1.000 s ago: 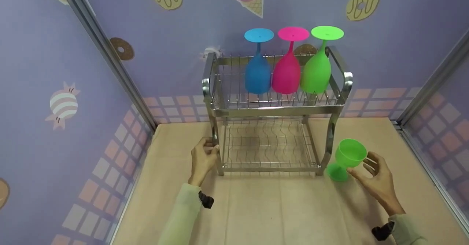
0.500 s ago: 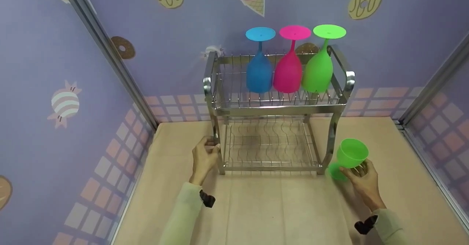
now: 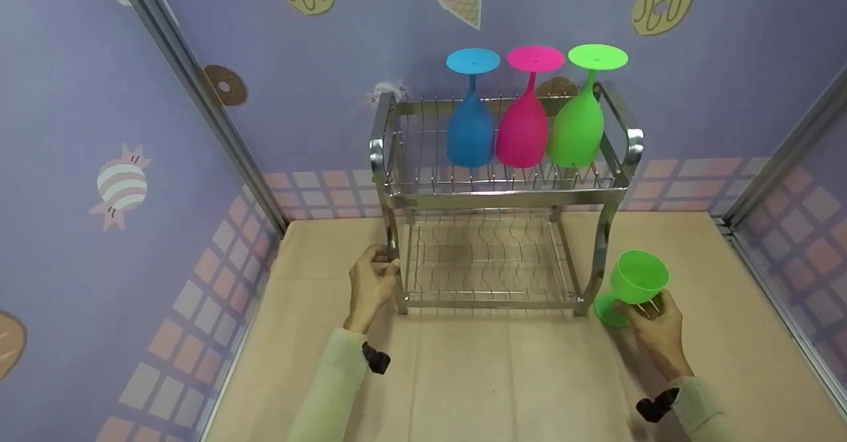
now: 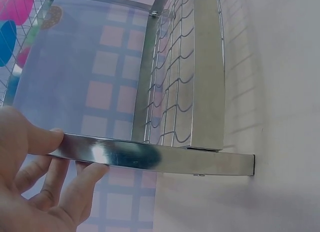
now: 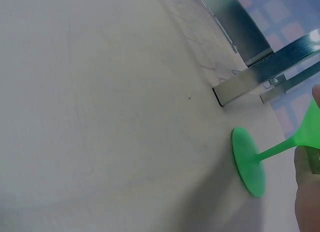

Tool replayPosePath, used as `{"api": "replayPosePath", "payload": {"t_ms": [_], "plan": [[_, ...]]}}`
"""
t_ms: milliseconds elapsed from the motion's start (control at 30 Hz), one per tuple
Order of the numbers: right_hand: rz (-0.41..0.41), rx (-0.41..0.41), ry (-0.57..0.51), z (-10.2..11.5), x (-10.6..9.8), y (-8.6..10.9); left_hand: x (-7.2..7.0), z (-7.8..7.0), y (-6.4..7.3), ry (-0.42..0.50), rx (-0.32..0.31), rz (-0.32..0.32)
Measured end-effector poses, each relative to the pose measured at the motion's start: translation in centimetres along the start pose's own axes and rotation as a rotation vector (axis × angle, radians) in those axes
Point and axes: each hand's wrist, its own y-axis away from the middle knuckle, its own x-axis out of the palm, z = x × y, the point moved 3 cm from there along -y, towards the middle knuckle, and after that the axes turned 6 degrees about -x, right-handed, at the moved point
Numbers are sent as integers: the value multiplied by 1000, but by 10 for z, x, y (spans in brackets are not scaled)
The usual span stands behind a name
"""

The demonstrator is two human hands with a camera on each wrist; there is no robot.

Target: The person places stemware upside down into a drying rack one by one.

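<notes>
In the head view, my left hand (image 3: pixel 370 288) grips the front left leg of a two-tier metal dish rack (image 3: pixel 509 200). Thumb and fingers lie on either side of that leg (image 4: pixel 150 156) in the left wrist view. My right hand (image 3: pixel 656 329) holds a light green goblet (image 3: pixel 636 282) low on its bowl, right of the rack. The goblet stands upright, its round foot (image 5: pixel 248 163) on the table close to the rack's front right leg (image 5: pixel 240 87). Some of the right fingers are hidden behind the bowl.
Upside down on the rack's upper tier stand a blue goblet (image 3: pixel 470 134), a pink goblet (image 3: pixel 523 134) and another green goblet (image 3: pixel 576 131). The lower wire tier (image 3: pixel 486 263) shows only its wires. Patterned walls (image 3: pixel 344 51) enclose the cloth-covered table (image 3: pixel 490 376) at the back and sides.
My right hand has moved left and closed in around the lower bowl of the green goblet, which stays in place. My left hand keeps its grip on the rack leg.
</notes>
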Motion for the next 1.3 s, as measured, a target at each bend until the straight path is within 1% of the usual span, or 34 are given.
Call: {"api": "replayPosePath", "payload": {"t_ms": [133, 267, 333, 400, 500, 600, 700, 800, 933, 1033, 1167, 1300], "plan": [[-14, -20, -11, 8, -1, 0, -1, -1, 0, 12, -7, 7], [-22, -74, -29, 22, -2, 2, -2, -3, 2, 26, -3, 5], [-15, -100, -35, 28, -2, 2, -2, -4, 4, 30, 6, 0], [-1, -119, -71, 33, -3, 3, -3, -4, 5, 30, 9, -7], [31, -122, -116, 40, -4, 6, -3, -3, 7, 39, 14, -5], [56, -104, -163, 48, -6, 10, -5, -3, 10, 49, 17, 4], [66, -94, -189, 56, -8, 14, -7, -5, 14, 56, 25, 14], [74, -110, -202, 65, -7, 17, -11, -8, 18, 45, 28, 26], [105, -162, -222, 78, -4, 19, -15, -11, 27, 38, 36, 71], [139, -211, -237, 88, -1, 21, -17, -13, 35, 42, 54, 125], [169, -281, -227, 104, 3, 21, -14, -18, 45, 63, 107, 196], [187, -379, -194, 121, 9, 21, -9, -29, 53, 96, 186, 238]]}}
